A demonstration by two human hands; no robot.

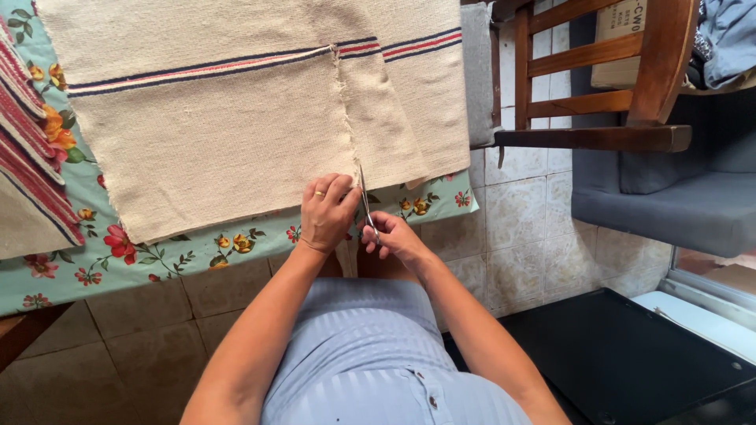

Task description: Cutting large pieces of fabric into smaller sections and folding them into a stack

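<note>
A cream woven cloth (228,118) with red and navy stripes lies on a table covered by a floral turquoise tablecloth (157,256). My left hand (328,212), wearing a ring, pinches the cloth's near edge beside a cut line running up it. My right hand (398,238) holds small metal scissors (366,203), their blades pointing up into the cloth edge just right of my left fingers.
A folded red-striped cloth (27,157) lies at the table's left. A wooden chair (598,86) stands at the right, with a grey cushioned seat (669,197) behind it. A black flat panel (630,362) lies on the tiled floor at lower right.
</note>
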